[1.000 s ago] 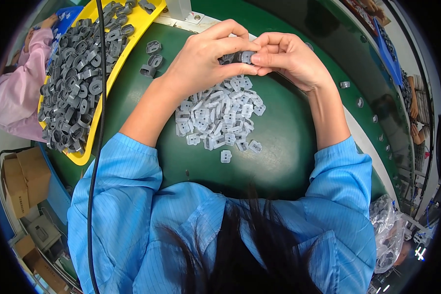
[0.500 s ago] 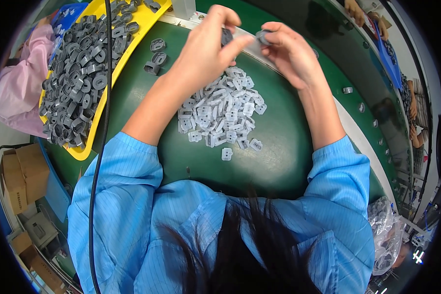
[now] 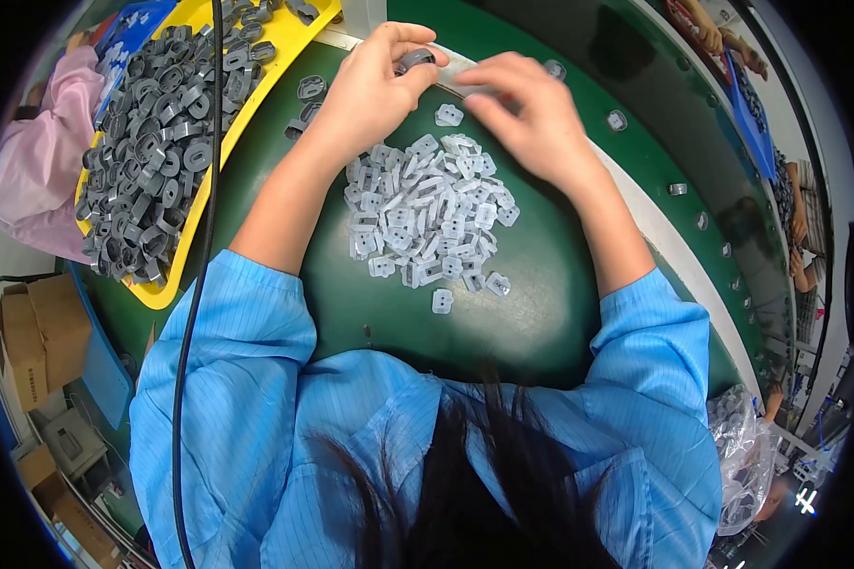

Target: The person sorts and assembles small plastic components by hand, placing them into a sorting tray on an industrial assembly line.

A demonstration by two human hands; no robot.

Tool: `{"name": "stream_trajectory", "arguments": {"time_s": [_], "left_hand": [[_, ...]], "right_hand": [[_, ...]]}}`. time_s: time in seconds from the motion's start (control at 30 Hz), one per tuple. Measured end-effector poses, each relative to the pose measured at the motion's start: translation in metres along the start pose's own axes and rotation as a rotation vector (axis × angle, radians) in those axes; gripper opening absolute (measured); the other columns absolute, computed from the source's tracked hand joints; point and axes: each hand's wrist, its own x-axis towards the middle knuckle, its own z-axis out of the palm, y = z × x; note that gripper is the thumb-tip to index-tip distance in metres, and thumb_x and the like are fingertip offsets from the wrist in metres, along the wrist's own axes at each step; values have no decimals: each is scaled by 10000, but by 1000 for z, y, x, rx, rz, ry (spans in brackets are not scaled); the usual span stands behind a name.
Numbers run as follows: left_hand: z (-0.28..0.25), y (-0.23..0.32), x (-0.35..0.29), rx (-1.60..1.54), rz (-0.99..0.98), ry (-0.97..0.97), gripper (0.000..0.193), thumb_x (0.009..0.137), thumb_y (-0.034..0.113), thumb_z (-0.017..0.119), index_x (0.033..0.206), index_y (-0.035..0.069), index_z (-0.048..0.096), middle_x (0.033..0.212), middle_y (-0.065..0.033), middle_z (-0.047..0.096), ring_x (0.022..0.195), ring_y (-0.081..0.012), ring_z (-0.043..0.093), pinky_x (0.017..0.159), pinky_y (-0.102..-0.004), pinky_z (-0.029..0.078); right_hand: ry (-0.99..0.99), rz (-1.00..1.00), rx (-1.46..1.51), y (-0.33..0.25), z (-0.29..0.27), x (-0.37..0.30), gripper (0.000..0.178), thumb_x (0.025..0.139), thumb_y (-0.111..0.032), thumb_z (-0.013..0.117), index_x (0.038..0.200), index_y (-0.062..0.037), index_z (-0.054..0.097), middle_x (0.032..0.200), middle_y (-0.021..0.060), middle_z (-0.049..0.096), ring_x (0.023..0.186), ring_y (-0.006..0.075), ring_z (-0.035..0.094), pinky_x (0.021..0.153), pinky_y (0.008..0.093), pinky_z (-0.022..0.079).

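My left hand (image 3: 375, 90) is closed around a dark grey oval plastic housing (image 3: 415, 61), above the far end of the green work surface. Across from it, my right hand (image 3: 531, 116) has its thumb and fingers apart, slightly blurred, with nothing visible in them. Just beyond its knuckles another grey housing (image 3: 555, 69) sits on the green belt. A heap of translucent white plastic plates (image 3: 427, 213) lies between my forearms. One single plate (image 3: 449, 115) rests apart, near my right thumb, and another plate (image 3: 442, 302) lies at the near side of the heap.
A yellow tray (image 3: 220, 156) full of grey housings stands at the left, crossed by a black cable (image 3: 213, 142). Two loose housings (image 3: 310, 88) lie beside it. Spaced parts (image 3: 677, 189) sit along the belt (image 3: 650, 156) at the right. Other people's hands (image 3: 707, 33) show beyond.
My right hand has let go of a grey housing, which is now on the belt, and has moved nearer the heap. My left hand has shifted left with its housing. Belt parts have moved nearer.
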Motion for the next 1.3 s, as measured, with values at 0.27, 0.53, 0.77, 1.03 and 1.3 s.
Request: {"name": "stream_trajectory", "arguments": {"time_s": [0.27,0.53,0.77,1.03,1.3], "left_hand": [[2,6,0,-98,-61,-65,264,822,155,648,1066,56,633,756,-60,667,592,-86,561,560,-230,459],[11,15,-3,-57,-67,-89,244,798,161,677,994,31,610,765,-51,651,640,-81,587,591,-238,474],[9,12,-5,78,57,-20,366,728,145,729,1057,34,612,886,-75,653,735,-128,610,691,-261,493],[30,23,-8,308,357,196,333,664,101,771,898,0,557,850,-111,639,710,-207,646,607,-291,531],[32,21,-8,295,507,248,297,653,4,733,875,-5,537,882,-84,548,599,-161,583,538,-273,504]], "right_hand": [[-140,366,127,-18,-12,0,198,754,-127,697,895,8,662,744,128,659,662,214,630,655,323,507],[-16,644,823,-10,-32,3,175,775,-82,706,890,34,645,774,74,665,657,100,610,637,205,504],[-345,654,606,-8,-38,2,138,777,-56,679,880,30,647,788,83,665,681,115,625,663,231,516],[214,504,763,-20,-2,1,148,804,-143,672,889,-29,631,821,19,627,773,83,569,684,217,448],[366,299,197,-28,2,2,180,735,-175,724,847,-52,655,813,36,611,769,121,564,659,270,453]]}}
